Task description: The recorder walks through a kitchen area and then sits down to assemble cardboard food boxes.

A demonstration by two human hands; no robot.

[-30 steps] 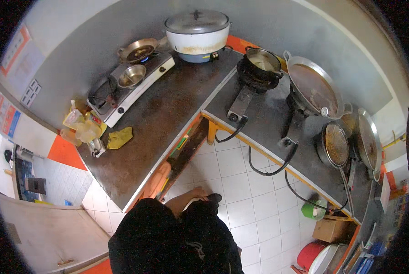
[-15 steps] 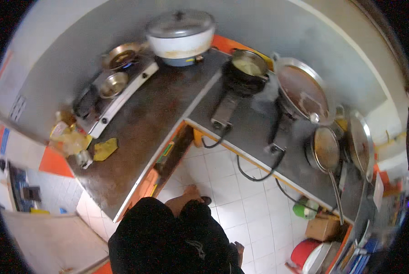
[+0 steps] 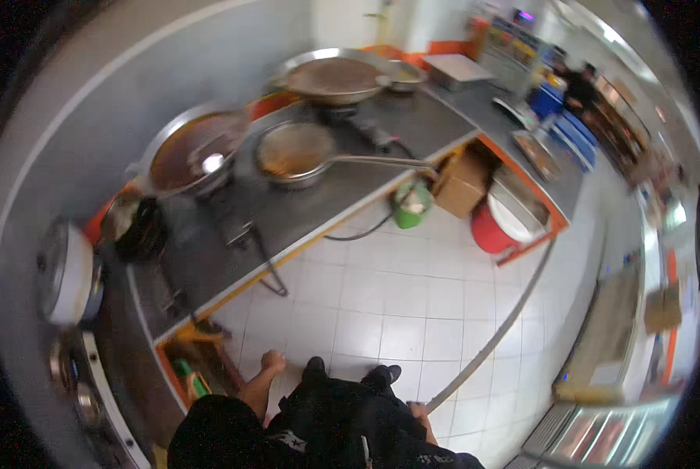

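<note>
My left hand (image 3: 272,362) hangs over the tiled floor with its fingers curled in, and nothing shows in it. It is nearest the front edge of the dark cooking counter (image 3: 209,270). Low at my right side, my right hand (image 3: 418,409) is small and blurred, its fingers not readable. On the counter, a long-handled strainer (image 3: 295,148) rests over a pot, handle pointing right. Beside it stands a wide metal pan of brown liquid (image 3: 197,156). Farther back is another wide pan (image 3: 338,78). Neither hand touches the cookware.
A white lidded cooker (image 3: 68,273) and a dark pot (image 3: 135,227) stand at the left. Under the counter are a green container (image 3: 412,207), a cardboard box (image 3: 465,181) and a red bucket (image 3: 490,227). A glass-fronted display case (image 3: 600,438) is at lower right; a distant person (image 3: 580,86) stands beyond.
My view and body have turned right. The pans and strainer now sit farther left, and the display case and far side of the room have come into view. Both hands hang low.
</note>
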